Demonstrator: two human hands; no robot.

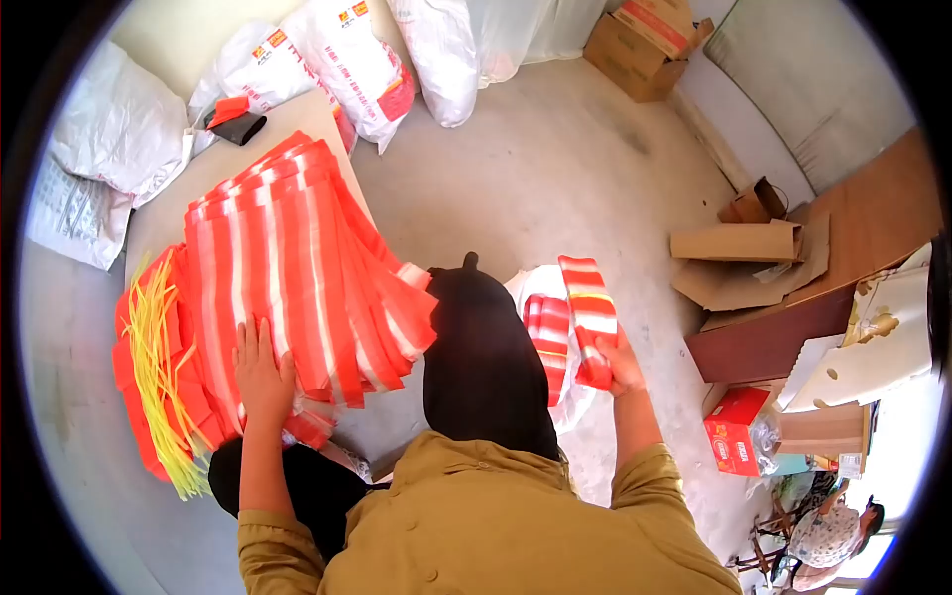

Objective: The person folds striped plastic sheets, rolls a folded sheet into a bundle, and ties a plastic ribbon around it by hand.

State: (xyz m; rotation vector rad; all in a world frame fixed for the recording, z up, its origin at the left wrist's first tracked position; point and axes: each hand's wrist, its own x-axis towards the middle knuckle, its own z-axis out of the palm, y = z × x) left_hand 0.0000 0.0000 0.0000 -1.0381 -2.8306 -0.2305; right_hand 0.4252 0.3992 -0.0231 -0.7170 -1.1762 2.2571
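My left hand (263,382) lies flat with fingers stretched out on a fanned stack of red-and-white striped fabric sheets (288,258). To the left of it, a bunch of thin yellow strips (159,367) rests on plain red fabric (129,382). On the other side of my knee, my right hand (621,365) grips a folded striped fabric bundle (589,315) with a yellow band around it. Just beneath is a white sack (570,412), and another folded striped bundle (547,327) shows in its opening. The fingers under the held bundle are partly hidden.
Full white sacks (342,69) line the wall beyond the board-like work surface (159,213). Cardboard boxes (635,59) stand far back, with flattened cardboard (754,258) at right. A red carton (734,431) is lower right. Another person (828,531) sits at the far right.
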